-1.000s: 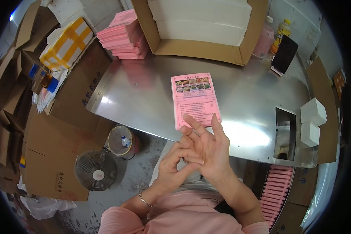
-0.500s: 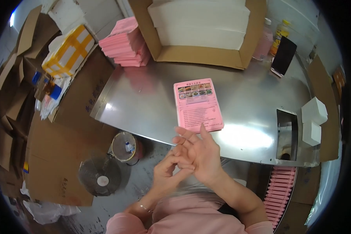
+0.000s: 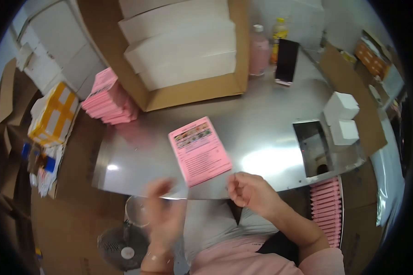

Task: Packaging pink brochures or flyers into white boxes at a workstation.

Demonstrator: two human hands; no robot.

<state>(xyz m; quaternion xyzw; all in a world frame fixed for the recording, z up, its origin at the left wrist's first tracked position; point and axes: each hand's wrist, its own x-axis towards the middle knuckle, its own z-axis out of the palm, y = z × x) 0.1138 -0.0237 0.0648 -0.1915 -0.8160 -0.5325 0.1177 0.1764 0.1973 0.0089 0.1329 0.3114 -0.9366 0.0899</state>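
Note:
A pink stack of printed sheets or cards, with small food pictures on top, lies slightly turned on the metal table in front of me. My right hand is just off its lower right corner, fingers curled inward, and I see nothing in them. Lower left of the stack, over the table's front edge, my left hand is smeared by motion. Its fingers cannot be made out, and it is apart from the stack.
The metal table bears a taller pile of pink sheets, an open cardboard box with white boxes inside, a pink bottle, a yellow bottle, a phone and small white boxes. A fan stands below.
My hands, earlier touching each other in front of the stack, have come apart, left hand to the left, right hand near the stack's corner. The whole view has also shifted and turned.

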